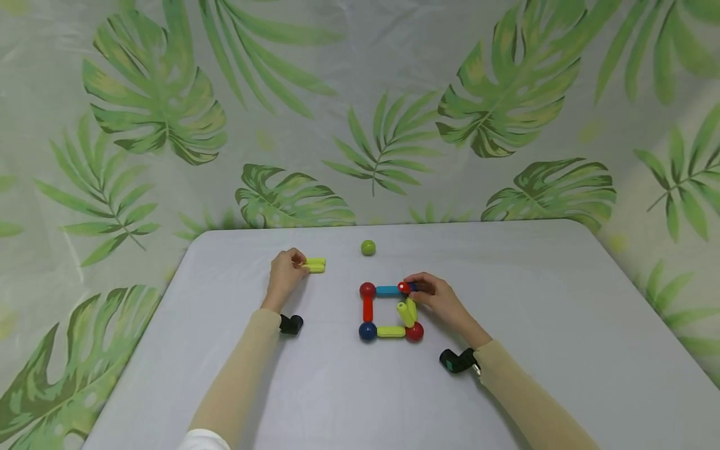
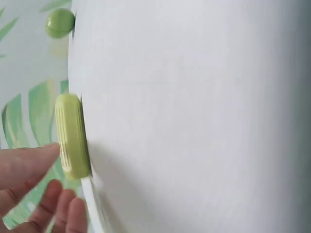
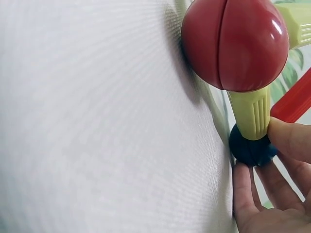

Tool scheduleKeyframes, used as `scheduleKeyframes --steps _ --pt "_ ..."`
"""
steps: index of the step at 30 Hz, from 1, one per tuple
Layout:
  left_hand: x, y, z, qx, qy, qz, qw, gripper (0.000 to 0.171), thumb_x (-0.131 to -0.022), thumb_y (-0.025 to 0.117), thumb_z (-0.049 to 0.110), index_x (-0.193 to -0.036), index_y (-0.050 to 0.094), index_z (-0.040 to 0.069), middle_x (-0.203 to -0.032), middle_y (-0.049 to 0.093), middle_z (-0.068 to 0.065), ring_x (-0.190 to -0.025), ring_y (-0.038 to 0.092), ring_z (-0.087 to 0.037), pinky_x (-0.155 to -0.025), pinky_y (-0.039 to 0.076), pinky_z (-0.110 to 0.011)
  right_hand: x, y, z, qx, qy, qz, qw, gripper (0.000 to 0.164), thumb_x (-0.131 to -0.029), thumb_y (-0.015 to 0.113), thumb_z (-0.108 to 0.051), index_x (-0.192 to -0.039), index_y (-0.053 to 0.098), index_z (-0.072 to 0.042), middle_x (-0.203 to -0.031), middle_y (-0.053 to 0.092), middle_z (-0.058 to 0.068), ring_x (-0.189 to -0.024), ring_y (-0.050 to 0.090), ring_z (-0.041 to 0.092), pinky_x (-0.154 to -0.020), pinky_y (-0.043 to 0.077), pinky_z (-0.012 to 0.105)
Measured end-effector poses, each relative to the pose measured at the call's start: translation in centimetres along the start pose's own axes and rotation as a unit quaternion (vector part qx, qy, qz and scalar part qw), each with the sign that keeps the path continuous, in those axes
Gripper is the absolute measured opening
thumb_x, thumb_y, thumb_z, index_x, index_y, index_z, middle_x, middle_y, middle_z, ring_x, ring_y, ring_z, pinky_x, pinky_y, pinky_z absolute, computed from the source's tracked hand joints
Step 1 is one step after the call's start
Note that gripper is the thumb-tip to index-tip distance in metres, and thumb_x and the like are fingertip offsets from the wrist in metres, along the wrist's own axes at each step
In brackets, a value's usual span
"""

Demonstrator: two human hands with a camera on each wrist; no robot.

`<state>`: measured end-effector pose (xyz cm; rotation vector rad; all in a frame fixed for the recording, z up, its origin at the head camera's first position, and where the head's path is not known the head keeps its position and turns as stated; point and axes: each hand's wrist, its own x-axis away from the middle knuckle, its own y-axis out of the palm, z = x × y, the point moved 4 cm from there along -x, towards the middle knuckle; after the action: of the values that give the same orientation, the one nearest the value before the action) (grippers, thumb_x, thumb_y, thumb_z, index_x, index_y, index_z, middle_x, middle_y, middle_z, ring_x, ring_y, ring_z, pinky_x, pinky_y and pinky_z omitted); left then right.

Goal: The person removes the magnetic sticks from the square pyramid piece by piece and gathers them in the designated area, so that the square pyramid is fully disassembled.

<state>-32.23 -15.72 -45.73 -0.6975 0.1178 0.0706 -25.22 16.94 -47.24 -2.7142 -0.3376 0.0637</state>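
Note:
A square of rods and balls lies on the table. Its sides are a light blue rod point(image 1: 387, 290), a red rod point(image 1: 368, 309) and two yellow-green ones. At its back right corner my right hand point(image 1: 441, 303) grips a dark blue ball point(image 3: 250, 148), thumb on one side and fingers on the other. Another red rod point(image 3: 295, 97) stands up from that corner. From the front right red ball point(image 3: 235, 46) rises an upright yellow-green rod point(image 1: 404, 314). Farther left, my left hand point(image 1: 285, 272) touches a pair of yellow-green rods point(image 1: 317, 269) with its fingertips.
A green ball point(image 1: 368, 248) sits near the table's back edge, between the hands. The square's left corners are a red ball point(image 1: 367, 290) and a dark blue ball point(image 1: 368, 331). Behind the white table point(image 1: 332, 387) hangs a leaf-patterned cloth point(image 1: 292, 137).

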Motion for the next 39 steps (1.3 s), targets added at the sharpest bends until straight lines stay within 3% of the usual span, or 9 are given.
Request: scheduleKeyframes --steps 4,9,13,18,23,26,29,33,39 --pt "0.9 1.4 2.6 0.06 0.078 -0.036 0.9945 0.018 -0.082 0.071 -0.004 -0.097 0.062 -0.001 -0.098 0.059 -0.016 -0.091 0.058 -0.03 -0.082 0.049 -0.038 0.7 0.0 -1.9 -0.005 -0.001 -0.005 1.0 0.031 -0.093 0.058 0.0 -0.123 0.056 0.004 -0.125 0.055 0.023 -0.116 0.051 0.04 -0.097 0.042 0.05" --pt "3.2 5.1 7.6 0.139 0.151 -0.154 0.9667 0.019 -0.086 0.07 0.003 -0.103 0.061 0.0 -0.102 0.063 -0.016 -0.091 0.062 -0.024 -0.082 0.051 -0.034 1.3 0.0 -3.3 -0.002 0.0 -0.009 1.0 0.03 -0.093 0.057 0.001 -0.123 0.056 0.005 -0.126 0.055 0.024 -0.116 0.051 0.041 -0.098 0.041 0.05" --pt "4.6 8.2 10.5 0.133 0.174 -0.204 0.9541 0.024 -0.088 0.071 0.012 -0.108 0.061 0.003 -0.105 0.062 -0.012 -0.089 0.061 -0.018 -0.079 0.051 -0.027 1.0 -0.1 -2.6 -0.009 -0.009 -0.012 1.0 0.03 -0.093 0.057 0.0 -0.122 0.055 0.006 -0.123 0.056 0.024 -0.115 0.052 0.041 -0.096 0.042 0.05" --pt "5.3 10.3 11.9 0.113 0.206 -0.221 0.9465 0.021 -0.088 0.071 0.014 -0.106 0.062 0.006 -0.103 0.061 -0.005 -0.088 0.061 -0.015 -0.076 0.05 -0.023 0.0 0.0 -0.3 -0.013 -0.019 -0.014 1.0 0.032 -0.094 0.059 -0.005 -0.124 0.055 0.004 -0.123 0.057 0.022 -0.114 0.054 0.038 -0.094 0.044 0.049" --pt "5.4 10.3 11.4 0.122 0.203 -0.193 0.9523 0.011 -0.087 0.068 0.004 -0.096 0.062 0.007 -0.097 0.063 -0.003 -0.086 0.063 -0.014 -0.077 0.051 -0.023 -0.2 -0.1 0.7 -0.004 -0.01 -0.006 1.0 0.032 -0.094 0.06 -0.008 -0.125 0.057 -0.001 -0.123 0.058 0.018 -0.112 0.055 0.033 -0.091 0.046 0.044" --pt "5.5 10.1 10.4 0.142 0.164 -0.175 0.9604 0.011 -0.085 0.068 0.001 -0.093 0.062 0.007 -0.095 0.063 -0.003 -0.082 0.062 -0.011 -0.074 0.051 -0.021 -0.2 -0.1 0.7 -0.005 -0.008 -0.007 1.0 0.031 -0.094 0.06 -0.008 -0.124 0.057 -0.001 -0.123 0.058 0.017 -0.111 0.055 0.033 -0.092 0.046 0.044" --pt "5.5 9.4 9.6 0.189 0.123 -0.161 0.9608 0.011 -0.087 0.066 0.0 -0.095 0.061 0.005 -0.098 0.063 -0.007 -0.082 0.064 -0.016 -0.073 0.053 -0.025 -0.2 -0.1 0.6 0.0 -0.008 -0.008 1.0 0.031 -0.094 0.059 -0.008 -0.124 0.058 -0.001 -0.124 0.057 0.018 -0.112 0.054 0.034 -0.094 0.045 0.046" --pt "5.0 7.1 8.2 0.231 0.089 -0.132 0.9598 0.015 -0.088 0.064 -0.001 -0.102 0.061 0.002 -0.105 0.062 -0.014 -0.088 0.064 -0.026 -0.076 0.053 -0.033 -0.2 -0.1 0.6 0.012 -0.007 -0.001 1.0 0.029 -0.094 0.059 -0.007 -0.123 0.058 -0.002 -0.124 0.058 0.017 -0.11 0.055 0.032 -0.095 0.044 0.046" --pt "3.7 2.5 3.0 0.184 0.003 -0.027 0.9825 0.018 -0.083 0.064 -0.004 -0.101 0.062 0.001 -0.103 0.063 -0.014 -0.082 0.063 -0.022 -0.07 0.049 -0.025 -0.2 -0.1 0.6 0.005 -0.012 -0.006 1.0 0.029 -0.094 0.06 -0.007 -0.122 0.058 -0.002 -0.123 0.058 0.016 -0.109 0.055 0.03 -0.094 0.044 0.045"
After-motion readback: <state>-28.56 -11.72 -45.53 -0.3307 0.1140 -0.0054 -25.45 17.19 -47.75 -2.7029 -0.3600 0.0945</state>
